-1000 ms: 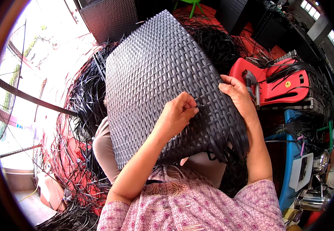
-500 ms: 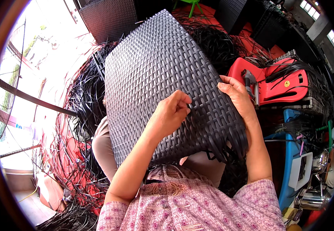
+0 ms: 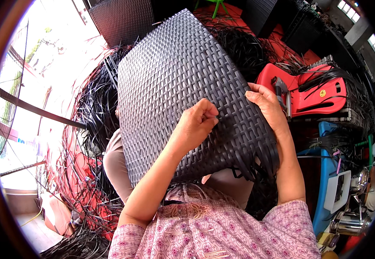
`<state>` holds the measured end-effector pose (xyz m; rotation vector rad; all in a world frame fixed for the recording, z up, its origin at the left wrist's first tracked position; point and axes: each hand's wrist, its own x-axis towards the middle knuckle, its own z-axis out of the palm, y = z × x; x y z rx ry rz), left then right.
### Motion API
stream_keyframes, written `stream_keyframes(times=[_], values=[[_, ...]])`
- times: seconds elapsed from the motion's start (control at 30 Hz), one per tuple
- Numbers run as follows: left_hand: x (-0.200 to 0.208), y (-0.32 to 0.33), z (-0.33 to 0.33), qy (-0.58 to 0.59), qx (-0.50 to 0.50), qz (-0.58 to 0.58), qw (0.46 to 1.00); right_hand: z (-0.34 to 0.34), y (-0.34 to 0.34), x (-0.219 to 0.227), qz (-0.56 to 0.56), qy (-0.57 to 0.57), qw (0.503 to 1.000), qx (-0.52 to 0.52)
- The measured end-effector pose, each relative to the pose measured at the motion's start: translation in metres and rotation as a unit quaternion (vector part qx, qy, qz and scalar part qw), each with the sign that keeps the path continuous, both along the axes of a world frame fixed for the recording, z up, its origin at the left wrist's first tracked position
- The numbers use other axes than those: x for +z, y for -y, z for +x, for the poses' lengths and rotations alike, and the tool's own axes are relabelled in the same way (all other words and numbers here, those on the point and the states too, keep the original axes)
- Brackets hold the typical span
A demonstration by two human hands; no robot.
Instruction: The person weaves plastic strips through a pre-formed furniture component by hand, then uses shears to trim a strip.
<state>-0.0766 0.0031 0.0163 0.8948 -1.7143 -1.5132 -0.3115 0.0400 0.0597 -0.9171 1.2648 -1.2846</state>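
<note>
A black panel of woven flat plastic strips leans across my lap, its far corner raised. Above its near right part is my left hand, fingers curled tightly together; anything pinched in them is hidden. My right hand grips the panel's right edge, thumb on the woven face and the other fingers partly out of sight around the side. Loose strip ends hang from the near right corner, beside my right forearm.
Tangled black strips heap up left of the panel. To the right is a red plastic chair with a nail-gun-like tool on it. Nearer stands a blue piece with a white tray. Another woven piece stands behind.
My left hand has shifted slightly right, its fingers curling tighter. The right hand keeps its hold on the edge, and the panel has barely moved.
</note>
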Motion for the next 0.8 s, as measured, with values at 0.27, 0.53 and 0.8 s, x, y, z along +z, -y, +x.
stream_keyframes(times=[0.27,0.53,0.8], values=[[0.013,-0.012,-0.011,0.091,0.047,-0.136,0.985,0.001,-0.003,0.002,0.003,0.001,1.0,-0.027],[0.013,-0.018,-0.021,0.157,0.085,-0.26,0.949,-0.006,0.008,-0.021,-0.022,-0.041,0.999,-0.021],[0.017,-0.028,-0.027,0.132,0.099,-0.239,0.957,-0.018,0.004,-0.024,-0.067,-0.236,0.967,-0.071]])
